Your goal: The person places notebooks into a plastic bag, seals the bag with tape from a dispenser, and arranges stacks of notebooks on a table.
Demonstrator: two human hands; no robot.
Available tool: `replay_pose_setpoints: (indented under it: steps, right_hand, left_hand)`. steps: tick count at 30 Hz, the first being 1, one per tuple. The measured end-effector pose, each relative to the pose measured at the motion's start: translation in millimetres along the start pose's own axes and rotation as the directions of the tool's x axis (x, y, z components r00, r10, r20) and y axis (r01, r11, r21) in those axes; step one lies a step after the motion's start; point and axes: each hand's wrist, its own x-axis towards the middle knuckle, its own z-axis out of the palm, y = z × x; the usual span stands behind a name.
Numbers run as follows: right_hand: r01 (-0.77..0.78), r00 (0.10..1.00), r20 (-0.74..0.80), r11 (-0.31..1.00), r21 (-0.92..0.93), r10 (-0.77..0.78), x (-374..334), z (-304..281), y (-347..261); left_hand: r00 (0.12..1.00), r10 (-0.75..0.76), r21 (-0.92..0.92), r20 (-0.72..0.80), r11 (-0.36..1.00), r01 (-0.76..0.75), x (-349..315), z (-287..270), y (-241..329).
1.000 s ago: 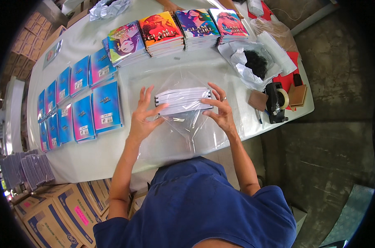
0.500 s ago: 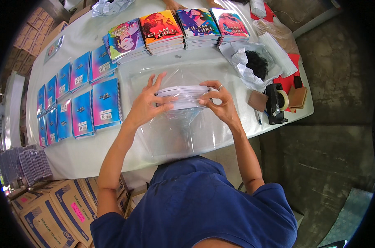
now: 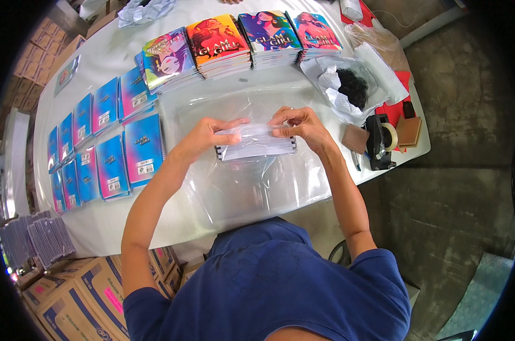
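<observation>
A stack of spiral notebooks [image 3: 256, 145] stands on edge over a pile of clear plastic bags [image 3: 257, 187] on the white table [image 3: 98, 221]. A clear bag wraps the stack. My left hand [image 3: 203, 136] grips the stack's left end and my right hand [image 3: 303, 126] pinches the plastic at its top right. Both forearms reach up from my blue-shirted body at the lower edge.
Several piles of colourful notebooks [image 3: 218, 42] line the far side. Blue and pink wrapped packs [image 3: 98, 148] lie in rows at left. A black tape dispenser [image 3: 381, 141], a brown pad [image 3: 355, 138] and a bag with dark material [image 3: 351, 85] sit at right. Cardboard boxes [image 3: 76, 295] stand below left.
The notebook stack has been lifted and pulled slightly nearer to me. My hands have shifted from pressing its sides to gripping the plastic along its top edge.
</observation>
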Motion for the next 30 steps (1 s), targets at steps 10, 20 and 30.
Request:
replay_pose_setpoints:
  steps: [10, 20, 30]
  right_hand:
    - [0.135, 0.987, 0.089, 0.991, -0.009, -0.134, -5, 12, -8]
    - [0.257, 0.966, 0.024, 0.939, -0.229, -0.258, -9, 21, -5]
    - [0.502, 0.857, 0.262, 0.607, -0.616, -0.443, -60, -30, -2]
  left_hand:
    - [0.981, 0.029, 0.129, 0.191, 0.99, -0.054, 13, -17, 3]
    - [0.963, 0.0, 0.752, 0.268, 0.626, -0.209, -3, -5, 36]
    - [0.916, 0.34, 0.976, 0.211, -0.125, -0.179, -42, 49, 31]
